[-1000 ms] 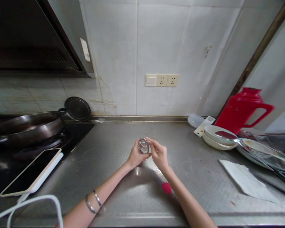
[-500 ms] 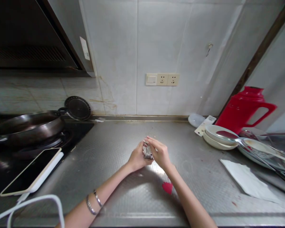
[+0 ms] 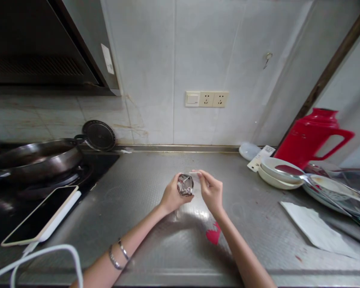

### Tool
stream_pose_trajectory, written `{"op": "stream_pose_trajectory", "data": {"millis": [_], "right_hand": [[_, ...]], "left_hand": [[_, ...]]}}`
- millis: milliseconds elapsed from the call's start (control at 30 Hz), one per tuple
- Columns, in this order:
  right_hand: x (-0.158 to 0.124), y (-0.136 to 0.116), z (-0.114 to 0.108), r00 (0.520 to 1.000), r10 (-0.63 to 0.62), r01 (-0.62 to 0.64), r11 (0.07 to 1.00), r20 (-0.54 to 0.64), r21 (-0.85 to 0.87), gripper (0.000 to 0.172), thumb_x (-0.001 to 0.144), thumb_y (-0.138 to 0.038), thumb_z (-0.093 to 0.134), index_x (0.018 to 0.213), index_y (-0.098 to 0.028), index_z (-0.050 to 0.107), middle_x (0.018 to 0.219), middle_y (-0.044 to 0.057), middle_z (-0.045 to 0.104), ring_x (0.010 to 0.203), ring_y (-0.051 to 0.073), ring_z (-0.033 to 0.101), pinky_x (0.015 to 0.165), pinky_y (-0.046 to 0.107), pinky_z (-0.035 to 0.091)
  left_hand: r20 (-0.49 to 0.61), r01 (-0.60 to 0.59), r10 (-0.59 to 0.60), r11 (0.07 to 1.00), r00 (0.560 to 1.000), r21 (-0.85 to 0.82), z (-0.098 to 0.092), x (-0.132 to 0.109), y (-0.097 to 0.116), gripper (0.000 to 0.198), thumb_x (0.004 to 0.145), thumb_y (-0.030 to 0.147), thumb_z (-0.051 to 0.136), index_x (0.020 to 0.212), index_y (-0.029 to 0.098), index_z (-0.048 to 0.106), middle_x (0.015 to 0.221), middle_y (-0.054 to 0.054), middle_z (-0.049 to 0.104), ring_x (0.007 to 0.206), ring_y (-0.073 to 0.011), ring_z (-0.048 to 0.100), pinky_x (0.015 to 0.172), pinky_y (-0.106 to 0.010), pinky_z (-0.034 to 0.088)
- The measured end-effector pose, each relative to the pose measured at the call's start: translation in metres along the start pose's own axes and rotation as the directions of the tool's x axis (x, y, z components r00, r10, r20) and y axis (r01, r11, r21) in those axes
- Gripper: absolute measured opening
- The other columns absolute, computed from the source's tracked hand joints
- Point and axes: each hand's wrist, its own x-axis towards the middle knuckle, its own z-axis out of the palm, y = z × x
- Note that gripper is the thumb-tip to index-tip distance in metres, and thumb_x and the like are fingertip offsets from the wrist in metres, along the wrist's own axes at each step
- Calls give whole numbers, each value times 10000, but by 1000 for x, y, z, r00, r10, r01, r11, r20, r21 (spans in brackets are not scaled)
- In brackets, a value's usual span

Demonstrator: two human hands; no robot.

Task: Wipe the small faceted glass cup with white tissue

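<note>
Above a textured grey-steel counter, a person's left hand curls its fingers around a small, shiny, silver-grey faceted container, a grip that seems to steady it for the other hand. Just beside it, the right hand pinches what may be a thin whitish strip, too small to identify.

- Left hand covers part of the container, whose contents are too small to tell.
- Pale strip in the right hand: too small to name.
- Red thing beside the right forearm: too unclear to name.
- Pan and cable: cut off by the left edge.
</note>
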Motion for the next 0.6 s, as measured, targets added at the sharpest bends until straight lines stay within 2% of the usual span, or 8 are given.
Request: {"op": "stream_pose_trajectory", "data": {"millis": [67, 133, 233, 333, 467, 600], "right_hand": [[1, 2, 0, 999, 39, -39, 999, -37, 9, 254, 910, -305, 481, 932, -211, 717, 926, 50, 747, 839, 209, 709, 753, 302, 568], [0, 5, 2, 1000, 3, -4, 1000, 29, 14, 251, 909, -297, 481, 966, -223, 713, 948, 44, 744, 861, 209, 708, 764, 307, 573], [-5, 7, 7, 981, -132, 132, 991, 145, 8, 274, 910, -240, 457, 1058, -240, 688, 1020, 46, 729, 933, 203, 696, 809, 314, 574], [-10, 9, 10, 950, -261, 267, 964, 174, -13, 321, 912, -175, 426, 1126, -237, 657, 1094, 62, 703, 1038, 200, 658, 893, 340, 553], [-13, 11, 13, 899, -380, 391, 920, 216, -10, 368, 902, -110, 416, 1194, -222, 610, 1140, 80, 681, 1112, 198, 616, 971, 384, 513], [-17, 10, 14, 859, -423, 437, 899, 289, 17, 396, 883, -91, 421, 1210, -232, 594, 1145, 79, 679, 1104, 201, 621, 951, 382, 526]], "left_hand": [[20, -14, 15, 1000, 1000, -23, -1, -1, 4, 799, 527, 275, 814, 1233, 203, 445, 1074, -74, 628, 936, -232, 618, 789, -318, 493], [33, -19, 22, 997, 999, -76, -1, -2, 8, 796, 524, 266, 814, 1233, 207, 457, 1060, -66, 636, 922, -226, 623, 785, -310, 497], [72, 22, -8, 982, 997, -187, 0, -1, 12, 760, 546, 239, 792, 1228, 190, 458, 999, -52, 650, 838, -196, 632, 725, -282, 504], [103, 69, -41, 959, 994, -276, 2, 1, 10, 706, 561, 203, 775, 1198, 169, 472, 963, -42, 657, 805, -173, 627, 705, -260, 502], [45, 77, -68, 962, 997, -263, 4, 4, 4, 550, 574, 217, 773, 1066, 153, 535, 938, -43, 655, 834, -175, 614, 702, -258, 512], [52, 200, -193, 935, 980, -294, 3, 8, -1, 474, 611, 280, 734, 1020, 159, 527, 899, -32, 635, 719, -157, 607, 464, -202, 485]]}}
